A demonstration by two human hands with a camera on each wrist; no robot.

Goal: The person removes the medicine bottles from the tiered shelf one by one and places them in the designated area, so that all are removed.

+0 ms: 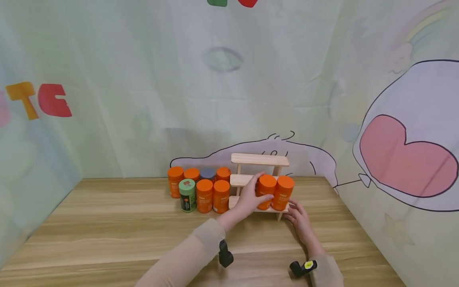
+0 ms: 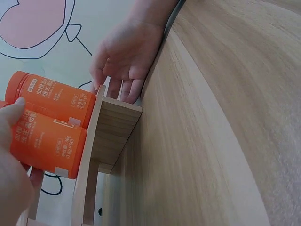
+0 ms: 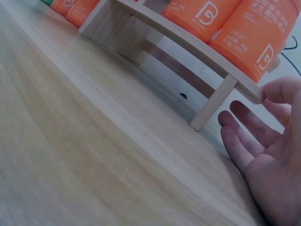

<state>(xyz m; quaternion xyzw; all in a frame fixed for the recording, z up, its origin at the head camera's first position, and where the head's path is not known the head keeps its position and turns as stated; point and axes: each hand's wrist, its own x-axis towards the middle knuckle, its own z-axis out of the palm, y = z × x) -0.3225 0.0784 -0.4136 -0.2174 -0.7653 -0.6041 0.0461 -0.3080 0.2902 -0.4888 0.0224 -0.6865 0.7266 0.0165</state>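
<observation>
Two orange lidded jars stand side by side on the lowest board of a small three-tier wooden rack. My left hand grips the left jar, its thumb across the front and its fingers partly hidden behind. The right jar is close beside it, near the board's right end. At that end my right hand touches the board's tip. Its other fingers hang loosely bent below, apart from the rack's leg in the right wrist view.
Left of the rack, several jars form two rows: a green jar and orange jars in front, more orange ones and a blue-grey lid behind. A printed curtain rises behind the wooden table.
</observation>
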